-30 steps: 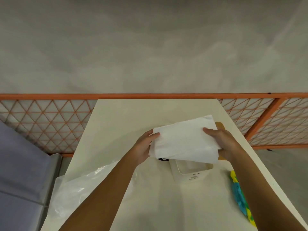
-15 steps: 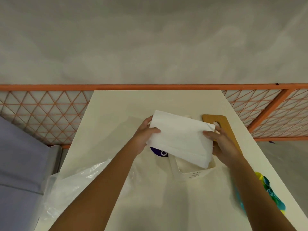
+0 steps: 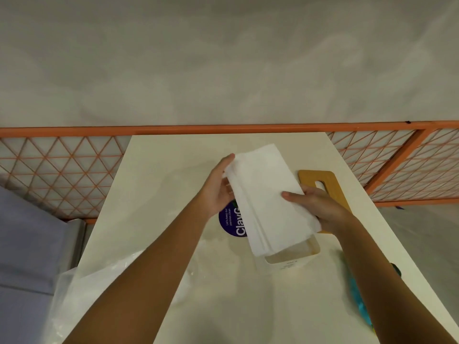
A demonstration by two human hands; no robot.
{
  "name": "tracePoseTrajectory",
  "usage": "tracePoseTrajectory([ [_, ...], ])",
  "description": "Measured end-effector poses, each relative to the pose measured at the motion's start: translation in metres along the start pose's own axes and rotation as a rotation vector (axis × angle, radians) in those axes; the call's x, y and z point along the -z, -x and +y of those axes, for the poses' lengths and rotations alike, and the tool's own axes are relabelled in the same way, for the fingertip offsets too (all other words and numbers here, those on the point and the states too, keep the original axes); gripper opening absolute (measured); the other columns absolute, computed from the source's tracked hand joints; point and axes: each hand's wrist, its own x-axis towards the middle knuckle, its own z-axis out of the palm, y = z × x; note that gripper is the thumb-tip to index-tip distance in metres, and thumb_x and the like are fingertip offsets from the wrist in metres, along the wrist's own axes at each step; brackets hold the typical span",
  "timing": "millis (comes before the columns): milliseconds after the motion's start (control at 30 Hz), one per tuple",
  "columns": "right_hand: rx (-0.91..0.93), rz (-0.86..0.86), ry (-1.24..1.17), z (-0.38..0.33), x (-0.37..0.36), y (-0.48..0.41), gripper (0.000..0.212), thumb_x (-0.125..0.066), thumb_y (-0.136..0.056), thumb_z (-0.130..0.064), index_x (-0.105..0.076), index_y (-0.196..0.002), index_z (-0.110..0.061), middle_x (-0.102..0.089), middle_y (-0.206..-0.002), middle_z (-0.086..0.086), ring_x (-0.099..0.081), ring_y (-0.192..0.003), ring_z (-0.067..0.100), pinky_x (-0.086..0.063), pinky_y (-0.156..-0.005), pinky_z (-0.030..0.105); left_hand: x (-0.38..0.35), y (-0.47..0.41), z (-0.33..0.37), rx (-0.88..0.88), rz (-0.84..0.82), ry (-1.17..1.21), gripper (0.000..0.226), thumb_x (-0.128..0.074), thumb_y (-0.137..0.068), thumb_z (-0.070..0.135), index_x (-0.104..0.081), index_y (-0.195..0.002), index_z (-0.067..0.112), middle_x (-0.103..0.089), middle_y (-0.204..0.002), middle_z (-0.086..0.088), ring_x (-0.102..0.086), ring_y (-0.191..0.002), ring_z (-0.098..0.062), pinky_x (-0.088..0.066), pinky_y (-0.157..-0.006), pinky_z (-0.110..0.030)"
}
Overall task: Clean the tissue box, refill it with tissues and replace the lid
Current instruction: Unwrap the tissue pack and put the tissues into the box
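A thick stack of white tissues (image 3: 267, 197) is held between both hands above the white table (image 3: 173, 170). My left hand (image 3: 218, 187) grips its far left edge and my right hand (image 3: 320, 207) grips its right side. The stack slants down toward me, and its near end dips into the open top of the white tissue box (image 3: 295, 256). The wooden lid (image 3: 323, 182) with a slot lies flat on the table to the right, partly behind my right hand.
A dark purple round label (image 3: 232, 220) with white lettering lies under the stack on the left. Clear plastic wrapping (image 3: 82, 289) spreads over the table's near left. A blue and green cloth (image 3: 360, 301) lies at the right edge. An orange lattice fence (image 3: 62, 175) runs behind the table.
The tissue stack has turned from lying across the box to running lengthwise along it, and its near end has dropped into the box opening. The lid and purple label are now uncovered.
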Motion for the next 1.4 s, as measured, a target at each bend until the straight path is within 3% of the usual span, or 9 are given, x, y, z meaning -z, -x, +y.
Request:
tracePoseTrajectory([
  [100, 0.026, 0.041, -0.061, 0.006, -0.005, 0.001, 0.016, -0.065, -0.083, -0.023, -0.063, -0.099, -0.022, -0.072, -0.093, -0.002, -0.068, -0.084, 0.015, -0.053, -0.065, 0.028, -0.009, 0.002, -0.026, 0.071, -0.011, 0.034, 0.034, -0.059, -0.088, 0.039, -0.062, -0.111, 0.014, -0.071, -0.097, -0.007, -0.065, -0.094, -0.026, -0.049, -0.091, -0.039],
  [200, -0.011, 0.036, 0.006, 0.012, -0.010, 0.001, 0.024, -0.067, -0.079, -0.035, -0.061, -0.100, -0.025, -0.069, -0.102, 0.002, -0.065, -0.096, 0.023, -0.053, -0.081, 0.038, -0.021, 0.002, -0.046, 0.109, -0.001, -0.033, 0.046, -0.063, -0.085, 0.037, -0.058, -0.125, 0.015, -0.066, -0.120, -0.011, -0.062, -0.110, -0.030, -0.048, -0.096, -0.043],
  [467, -0.047, 0.056, -0.104, 0.017, -0.022, 0.001, 0.035, -0.061, -0.083, -0.040, -0.056, -0.112, -0.022, -0.067, -0.104, 0.005, -0.064, -0.095, 0.025, -0.052, -0.078, 0.037, -0.039, 0.001, -0.059, 0.026, 0.072, -0.123, 0.025, -0.067, -0.084, 0.026, -0.058, -0.107, 0.025, -0.068, -0.111, -0.006, -0.065, -0.099, -0.026, -0.053, -0.088, -0.045],
  [733, -0.016, 0.219, -0.025, 0.012, -0.009, -0.011, 0.025, -0.064, -0.085, -0.023, -0.057, -0.107, -0.015, -0.064, -0.097, 0.002, -0.061, -0.082, 0.019, -0.050, -0.069, 0.031, -0.030, -0.011, -0.061, -0.021, 0.232, -0.140, 0.042, -0.059, -0.089, 0.012, -0.045, -0.128, 0.015, -0.062, -0.106, -0.002, -0.061, -0.101, -0.025, -0.050, -0.093, -0.043],
  [867, -0.048, 0.232, 0.117, 0.018, 0.001, -0.015, 0.030, -0.065, -0.084, -0.019, -0.054, -0.112, -0.014, -0.061, -0.094, -0.001, -0.059, -0.082, 0.016, -0.049, -0.077, 0.034, -0.022, -0.015, -0.052, -0.098, 0.262, -0.480, 0.051, -0.057, -0.086, 0.002, -0.042, -0.134, 0.014, -0.058, -0.092, 0.003, -0.058, -0.081, -0.016, -0.049, -0.077, -0.026],
  [1033, -0.044, 0.229, 0.348, 0.034, -0.001, -0.011, 0.052, -0.064, -0.084, -0.011, -0.044, -0.132, -0.012, -0.060, -0.101, 0.007, -0.059, -0.093, 0.024, -0.050, -0.084, 0.036, -0.020, -0.015, -0.055, -0.197, 0.211, -0.916, 0.058, -0.058, -0.086, 0.004, -0.034, -0.137, 0.013, -0.060, -0.095, -0.007, -0.054, -0.086, -0.018, -0.041, -0.056, -0.015],
  [1100, -0.009, 0.265, 0.516, 0.036, -0.007, -0.009, 0.055, -0.062, -0.086, -0.013, -0.039, -0.136, -0.013, -0.060, -0.105, 0.009, -0.056, -0.094, 0.022, -0.047, -0.085, 0.035, -0.021, -0.019, -0.060, -0.218, 0.229, -1.137, 0.062, -0.060, -0.084, 0.011, -0.032, -0.139, 0.017, -0.062, -0.100, -0.009, -0.054, -0.096, -0.024, -0.046, -0.073, -0.023],
  [1200, 0.046, 0.287, 0.654, 0.041, -0.017, -0.006, 0.056, -0.056, -0.090, -0.012, -0.033, -0.141, -0.013, -0.057, -0.123, 0.013, -0.054, -0.111, 0.028, -0.043, -0.095, 0.035, -0.022, -0.021, -0.065, -0.222, 0.287, -1.425, 0.064, -0.060, -0.084, 0.019, -0.028, -0.140, 0.021, -0.057, -0.112, -0.013, -0.045, -0.110, -0.028, -0.039, -0.093, -0.032],
  [1400, 0.005, 0.174, 0.886, 0.047, -0.024, 0.007, 0.070, -0.057, -0.089, -0.009, -0.017, -0.146, -0.013, -0.048, -0.135, 0.009, -0.048, -0.124, 0.026, -0.039, -0.104, 0.034, -0.027, -0.019, -0.071, -0.362, 0.299, -1.856, 0.064, -0.053, -0.088, 0.015, -0.022, -0.143, 0.015, -0.061, -0.109, -0.004, -0.036, -0.117, -0.024, -0.028, -0.093, -0.031],
])
